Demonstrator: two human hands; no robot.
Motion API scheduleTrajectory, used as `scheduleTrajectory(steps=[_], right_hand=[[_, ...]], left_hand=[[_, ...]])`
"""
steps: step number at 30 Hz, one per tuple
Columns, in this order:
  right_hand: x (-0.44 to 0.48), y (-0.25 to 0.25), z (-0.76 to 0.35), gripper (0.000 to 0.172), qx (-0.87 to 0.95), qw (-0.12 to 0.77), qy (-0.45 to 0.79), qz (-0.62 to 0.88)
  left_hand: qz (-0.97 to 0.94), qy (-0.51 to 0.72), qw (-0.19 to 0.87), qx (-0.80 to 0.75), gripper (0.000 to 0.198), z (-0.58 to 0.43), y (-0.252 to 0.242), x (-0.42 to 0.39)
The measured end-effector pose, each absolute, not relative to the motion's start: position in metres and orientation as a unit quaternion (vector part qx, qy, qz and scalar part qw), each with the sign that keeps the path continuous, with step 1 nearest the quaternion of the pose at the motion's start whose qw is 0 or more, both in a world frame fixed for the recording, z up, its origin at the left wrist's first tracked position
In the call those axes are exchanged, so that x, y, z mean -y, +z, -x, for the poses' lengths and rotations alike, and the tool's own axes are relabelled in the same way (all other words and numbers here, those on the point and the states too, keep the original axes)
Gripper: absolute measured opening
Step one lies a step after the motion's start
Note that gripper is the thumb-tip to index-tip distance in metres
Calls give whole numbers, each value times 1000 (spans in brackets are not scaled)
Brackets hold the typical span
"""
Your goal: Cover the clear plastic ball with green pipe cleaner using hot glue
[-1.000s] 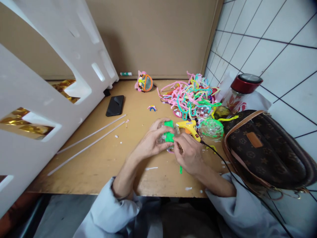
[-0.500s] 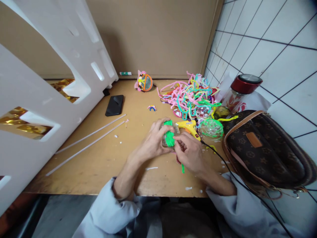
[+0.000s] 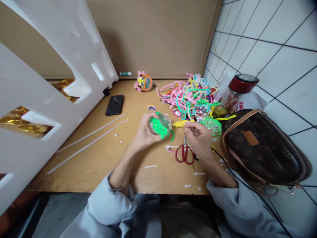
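Note:
My left hand (image 3: 143,134) is closed around a clear plastic ball (image 3: 159,125) wrapped in bright green pipe cleaner, held just above the wooden desk (image 3: 104,155). My right hand (image 3: 200,138) is closed on the yellow glue gun (image 3: 182,123), whose nozzle points left toward the ball. Red-handled scissors (image 3: 184,152) lie on the desk just below and between my hands. A second clear ball with green wrapping (image 3: 211,125) sits right of my right hand.
A heap of coloured pipe cleaners (image 3: 190,94) lies at the back right. A brown patterned bag (image 3: 262,148), a red-lidded jar (image 3: 239,91), a black phone (image 3: 114,105), two glue sticks (image 3: 91,138), a pink toy (image 3: 143,82) and a white foam panel (image 3: 49,82) surround the work spot.
My left hand has lifted and turned the green-wrapped ball up and left. My right hand let go of the pipe cleaner end and moved right onto the glue gun, uncovering the scissors.

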State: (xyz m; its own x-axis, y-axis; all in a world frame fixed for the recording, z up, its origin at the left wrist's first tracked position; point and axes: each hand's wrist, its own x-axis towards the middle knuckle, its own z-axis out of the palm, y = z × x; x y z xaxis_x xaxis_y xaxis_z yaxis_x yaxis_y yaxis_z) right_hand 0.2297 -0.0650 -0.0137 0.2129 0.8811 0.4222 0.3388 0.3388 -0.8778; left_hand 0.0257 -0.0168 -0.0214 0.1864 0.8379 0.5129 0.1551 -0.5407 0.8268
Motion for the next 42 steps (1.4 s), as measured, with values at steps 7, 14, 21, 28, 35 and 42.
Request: scheduleTrajectory(steps=[7, 14, 21, 28, 35, 42], right_hand=[[59, -15, -244, 22, 698, 269, -24, 664], [61, -7, -237, 20, 699, 63, -74, 709], [56, -6, -240, 22, 671, 52, -38, 739], [51, -15, -245, 26, 669, 84, -38, 738], [50, -17, -246, 21, 661, 114, -93, 736], [44, -38, -229, 31, 830, 148, -99, 528]], left_hand=[[-623, 578, 344, -399, 69, -11, -18, 4], [-636, 542, 347, -425, 67, -12, -16, 7], [-642, 533, 366, -412, 68, -13, -17, 8], [-642, 527, 385, -403, 67, -18, -18, 11], [-644, 522, 392, -398, 68, -20, -18, 12], [-644, 530, 367, -412, 67, -15, -13, 11]])
